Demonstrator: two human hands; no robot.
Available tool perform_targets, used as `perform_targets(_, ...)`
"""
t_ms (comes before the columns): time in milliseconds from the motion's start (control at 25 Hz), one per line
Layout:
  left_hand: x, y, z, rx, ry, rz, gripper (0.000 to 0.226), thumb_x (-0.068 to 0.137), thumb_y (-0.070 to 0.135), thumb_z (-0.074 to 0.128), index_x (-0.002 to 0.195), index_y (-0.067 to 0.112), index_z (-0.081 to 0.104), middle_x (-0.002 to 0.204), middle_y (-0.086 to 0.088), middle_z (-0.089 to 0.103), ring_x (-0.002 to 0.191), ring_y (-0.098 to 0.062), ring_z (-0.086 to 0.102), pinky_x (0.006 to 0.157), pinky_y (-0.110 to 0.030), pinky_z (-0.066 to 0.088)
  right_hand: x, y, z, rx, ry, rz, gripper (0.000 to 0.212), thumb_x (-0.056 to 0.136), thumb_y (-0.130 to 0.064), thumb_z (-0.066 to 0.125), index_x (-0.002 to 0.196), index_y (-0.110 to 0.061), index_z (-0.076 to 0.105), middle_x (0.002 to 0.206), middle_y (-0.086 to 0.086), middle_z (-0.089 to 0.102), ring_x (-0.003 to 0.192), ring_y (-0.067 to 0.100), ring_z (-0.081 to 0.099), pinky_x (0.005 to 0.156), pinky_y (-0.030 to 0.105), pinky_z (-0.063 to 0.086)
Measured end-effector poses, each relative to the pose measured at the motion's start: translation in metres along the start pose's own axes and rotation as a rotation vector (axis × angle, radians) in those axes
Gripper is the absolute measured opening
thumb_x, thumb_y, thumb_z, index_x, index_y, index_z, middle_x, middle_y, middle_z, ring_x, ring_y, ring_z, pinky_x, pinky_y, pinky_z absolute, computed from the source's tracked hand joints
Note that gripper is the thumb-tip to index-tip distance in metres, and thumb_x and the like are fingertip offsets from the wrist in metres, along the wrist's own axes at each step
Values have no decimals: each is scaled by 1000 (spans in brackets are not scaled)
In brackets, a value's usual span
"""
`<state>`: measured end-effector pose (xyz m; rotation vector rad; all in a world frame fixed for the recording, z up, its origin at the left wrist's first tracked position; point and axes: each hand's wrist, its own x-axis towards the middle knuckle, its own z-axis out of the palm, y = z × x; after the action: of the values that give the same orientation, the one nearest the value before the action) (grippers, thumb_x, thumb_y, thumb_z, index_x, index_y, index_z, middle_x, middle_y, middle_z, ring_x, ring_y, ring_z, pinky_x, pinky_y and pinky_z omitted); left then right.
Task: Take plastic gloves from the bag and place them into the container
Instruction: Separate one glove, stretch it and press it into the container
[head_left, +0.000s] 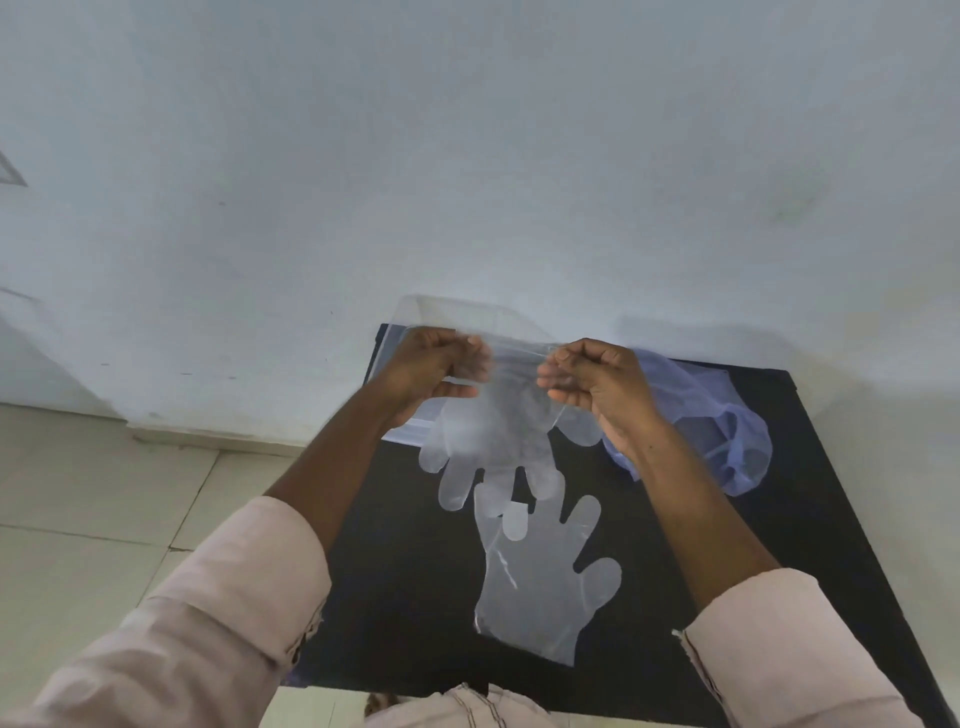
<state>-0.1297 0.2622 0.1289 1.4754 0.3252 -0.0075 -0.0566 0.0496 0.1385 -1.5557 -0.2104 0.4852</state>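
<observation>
Hands raised before me over the black table (779, 519), left hand (426, 369) and right hand (597, 384) each pinching the cuff of a clear glove (483, 441), fingers hanging down, second glove (540, 582) flat on the table, container (415, 312) possibly behind, blurred, blue bag (727, 431) just right.

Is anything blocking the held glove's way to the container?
Nothing visible does. Both hands, left and right, hold the glove by its cuff just in front of the clear container, whose top looks open.

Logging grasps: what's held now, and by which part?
Both hands, left hand and right hand, pinch one clear plastic glove at its cuff edge, its finger end hanging down.
</observation>
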Motion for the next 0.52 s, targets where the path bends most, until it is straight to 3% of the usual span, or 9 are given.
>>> perform_targets(240, 15, -1, -44, -35, 5, -14, 23, 93, 21, 61, 96, 0, 71, 87, -12, 74, 80, -21, 74, 79, -33, 60, 7, -5, 54, -54, 151, 18, 13, 93, -6, 58, 84, -6, 66, 83, 11, 72, 73, 21, 71, 69, 25, 59)
perform_targets(520, 36, 6, -65, -34, 55, -26, 25, 91, 19, 64, 98, -3, 71, 83, -15, 74, 76, -23, 74, 74, -32, 61, 39, -4, 71, -70, 156, 24, 17, 90, -3, 54, 79, -9, 66, 77, 10, 73, 70, 20, 73, 60, 23, 57)
